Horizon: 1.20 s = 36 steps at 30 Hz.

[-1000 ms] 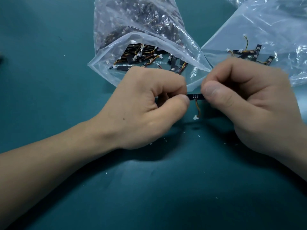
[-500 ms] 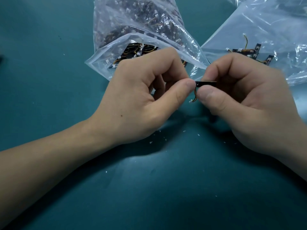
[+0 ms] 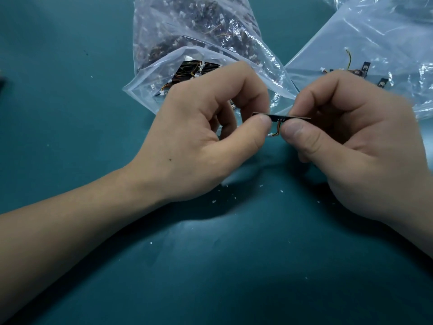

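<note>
Teal mat (image 3: 70, 137) fills the view from my remote station. Two clear bags lie at its far side: full bag (image 3: 187, 31) beyond the left hand, mouth gaping toward me, and sparse bag (image 3: 375, 43) beyond the right, with only a few parts inside.

Left hand (image 3: 199, 141) and right hand (image 3: 351, 148) each pinch one end of a thin black strip (image 3: 277, 117), held level above the mat, just in front of the full bag's mouth.

Risks, as I judge them:
- Opposed bending or twisting from the two pinches could crack the strip at its middle.
- A slip at either pinch drops it, possibly back among the unsorted parts.
- Wire lead (image 3: 278, 127) hangs between the thumbs; a thumb snagging it could tear the joint.
- White connector (image 3: 270, 135) dangles at the lead's end, close to the left thumb tip, and could get crushed.
- White flecks (image 3: 281, 190) on the mat suggest something brittle sheds here.

Pose: both wrists low near the mat, knuckles up, thumbs pointing inward toward each other, forefingers curled over the strip's top edge. Remaining fingers are tucked under; what they touch I cannot tell.
</note>
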Each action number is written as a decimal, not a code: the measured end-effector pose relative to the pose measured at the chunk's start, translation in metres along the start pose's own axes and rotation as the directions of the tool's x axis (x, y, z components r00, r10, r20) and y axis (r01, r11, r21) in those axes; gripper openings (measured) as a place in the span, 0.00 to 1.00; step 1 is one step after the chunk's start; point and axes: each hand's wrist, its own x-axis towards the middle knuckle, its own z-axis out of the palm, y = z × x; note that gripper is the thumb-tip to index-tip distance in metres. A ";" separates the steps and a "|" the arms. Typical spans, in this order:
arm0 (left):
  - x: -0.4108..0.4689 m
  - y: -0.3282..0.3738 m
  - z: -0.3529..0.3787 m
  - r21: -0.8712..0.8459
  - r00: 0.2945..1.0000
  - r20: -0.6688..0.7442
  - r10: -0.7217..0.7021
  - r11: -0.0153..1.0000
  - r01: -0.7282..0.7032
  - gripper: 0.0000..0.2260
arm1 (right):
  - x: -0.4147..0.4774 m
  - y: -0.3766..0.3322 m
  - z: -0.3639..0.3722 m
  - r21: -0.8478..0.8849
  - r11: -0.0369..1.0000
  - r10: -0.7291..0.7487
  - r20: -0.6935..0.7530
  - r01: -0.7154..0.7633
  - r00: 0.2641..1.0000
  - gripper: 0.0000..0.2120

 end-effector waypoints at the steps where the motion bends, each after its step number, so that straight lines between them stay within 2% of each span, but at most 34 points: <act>1: 0.000 0.000 0.000 0.003 1.000 0.011 -0.001 1.000 0.001 0.03 | 0.000 0.000 0.000 -0.008 1.000 -0.006 0.000 0.006 1.000 0.05; 8: -0.001 0.001 0.000 -0.004 0.999 0.038 0.005 1.000 -0.005 0.04 | -0.001 0.003 0.000 -0.035 0.999 -0.025 -0.011 0.025 1.000 0.04; 12: 0.000 0.002 -0.001 -0.003 0.997 0.077 -0.015 1.000 0.015 0.01 | 0.000 0.004 0.001 -0.058 0.998 -0.041 -0.029 0.039 0.999 0.07; 15: -0.002 0.001 0.000 -0.042 0.994 0.068 -0.089 0.995 0.092 0.15 | 0.000 0.002 0.002 -0.088 0.994 -0.071 -0.057 0.065 0.996 0.08; 17: -0.002 0.000 -0.002 -0.110 0.988 0.077 -0.137 0.983 0.145 0.20 | 0.000 0.001 0.002 -0.112 0.990 -0.090 -0.064 0.082 0.994 0.06; 20: 0.001 0.000 -0.002 -0.078 0.982 0.109 -0.155 0.983 0.163 0.16 | -0.002 -0.001 0.002 -0.116 0.989 -0.099 -0.058 0.092 0.993 0.09; 22: 0.001 0.000 -0.001 -0.050 0.985 0.082 -0.152 0.986 0.156 0.14 | -0.002 -0.002 0.003 -0.045 0.998 -0.040 -0.062 0.037 0.997 0.11; 24: 0.001 0.001 -0.001 -0.036 0.989 0.044 -0.143 0.989 0.144 0.13 | -0.002 -0.003 0.002 0.029 0.999 0.025 -0.033 -0.024 0.999 0.07; 25: 0.001 0.001 -0.001 -0.022 0.991 0.030 -0.134 0.991 0.134 0.13 | -0.001 -0.003 0.002 0.029 0.998 0.052 -0.006 -0.052 0.999 0.06; 29: -0.001 0.002 0.001 0.043 0.993 0.061 -0.104 0.994 0.102 0.12 | 0.001 -0.002 0.000 -0.052 0.996 0.080 0.076 -0.077 0.994 0.11; 33: -0.002 0.004 0.000 0.050 0.992 0.088 -0.094 0.995 0.089 0.11 | 0.001 -0.001 0.000 -0.098 0.994 0.056 0.052 -0.050 0.997 0.10; 36: -0.002 0.004 0.000 0.050 0.992 0.081 -0.101 0.994 0.097 0.10 | 0.002 -0.001 0.000 -0.071 0.996 0.054 0.043 -0.051 0.998 0.09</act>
